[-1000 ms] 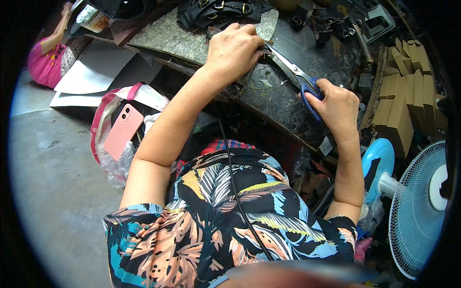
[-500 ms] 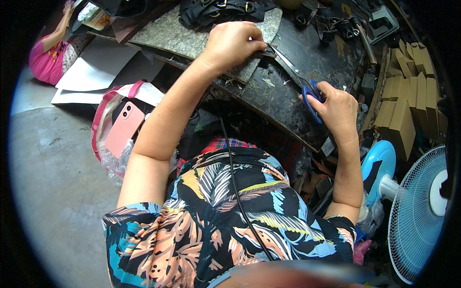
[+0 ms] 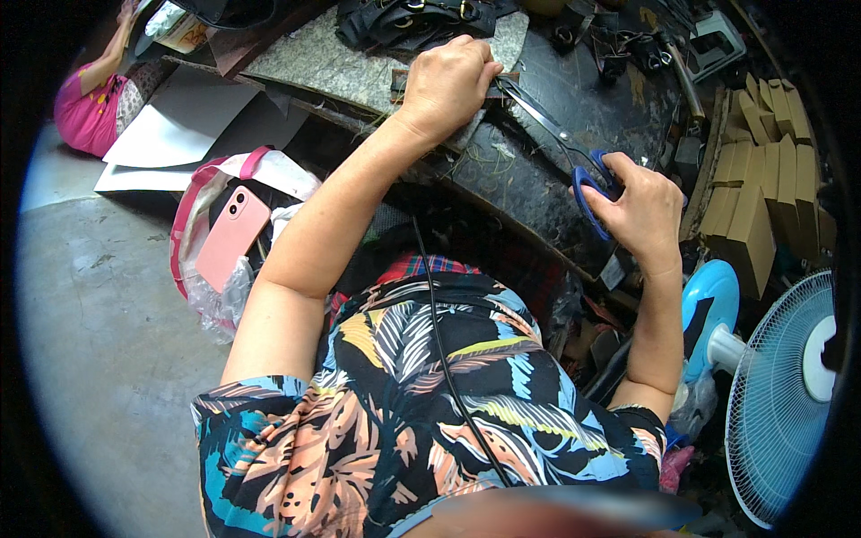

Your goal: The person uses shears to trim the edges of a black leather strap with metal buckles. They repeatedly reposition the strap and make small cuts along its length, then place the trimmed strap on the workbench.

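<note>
My left hand [image 3: 448,86] is closed, pinching a dark strap-like strip [image 3: 408,82] whose ends show on both sides of the fist, above the near edge of the work table. My right hand [image 3: 639,208] holds scissors [image 3: 587,193] by their blue handles, thumb and fingers in the loops. The long metal blades point up and left, their tips by the strip's right end at my left fingertips. Whether the blades touch the strip I cannot tell. Just beyond my left hand lies a heap of black straps [image 3: 417,25] with brass-coloured buckles.
A speckled stone slab [image 3: 305,58] lies on the dark table [image 3: 529,202], with thread scraps near its edge. Folded cardboard pieces [image 3: 753,202] and a fan [image 3: 780,394] stand at right. At left are a bag holding a pink phone [image 3: 233,238], white sheets [image 3: 184,117] and another person [image 3: 90,108].
My left hand has shifted slightly right, and the strip now shows on its left side too. My right hand has moved a little right with the scissors.
</note>
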Available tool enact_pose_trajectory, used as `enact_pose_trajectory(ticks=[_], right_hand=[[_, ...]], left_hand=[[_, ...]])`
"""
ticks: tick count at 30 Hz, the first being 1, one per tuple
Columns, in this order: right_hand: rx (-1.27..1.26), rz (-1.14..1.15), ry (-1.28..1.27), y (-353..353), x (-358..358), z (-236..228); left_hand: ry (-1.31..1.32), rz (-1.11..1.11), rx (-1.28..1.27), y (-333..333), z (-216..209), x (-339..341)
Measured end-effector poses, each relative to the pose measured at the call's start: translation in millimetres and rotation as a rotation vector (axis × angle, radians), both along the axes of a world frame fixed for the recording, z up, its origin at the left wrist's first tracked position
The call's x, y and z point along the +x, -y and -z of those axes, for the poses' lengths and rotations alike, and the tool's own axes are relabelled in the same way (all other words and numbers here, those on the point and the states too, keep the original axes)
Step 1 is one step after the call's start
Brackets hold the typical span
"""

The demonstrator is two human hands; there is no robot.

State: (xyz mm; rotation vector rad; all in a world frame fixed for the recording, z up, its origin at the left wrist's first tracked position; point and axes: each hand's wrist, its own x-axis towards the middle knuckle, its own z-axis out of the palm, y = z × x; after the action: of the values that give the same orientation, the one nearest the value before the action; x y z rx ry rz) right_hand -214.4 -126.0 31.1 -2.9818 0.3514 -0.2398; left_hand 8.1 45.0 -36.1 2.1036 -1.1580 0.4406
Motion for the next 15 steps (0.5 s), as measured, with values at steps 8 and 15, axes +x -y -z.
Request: enact_pose_trajectory(ticks=[8, 15], right_hand=[[-0.192, -0.152, 0.075, 3, 4, 5], [-0.008, 0.120, 0.021, 16, -6, 7]], left_hand=[[-0.037, 0.045, -0.070, -1, 0, 0], [-0.028, 0.209, 0.058, -15, -12, -6]])
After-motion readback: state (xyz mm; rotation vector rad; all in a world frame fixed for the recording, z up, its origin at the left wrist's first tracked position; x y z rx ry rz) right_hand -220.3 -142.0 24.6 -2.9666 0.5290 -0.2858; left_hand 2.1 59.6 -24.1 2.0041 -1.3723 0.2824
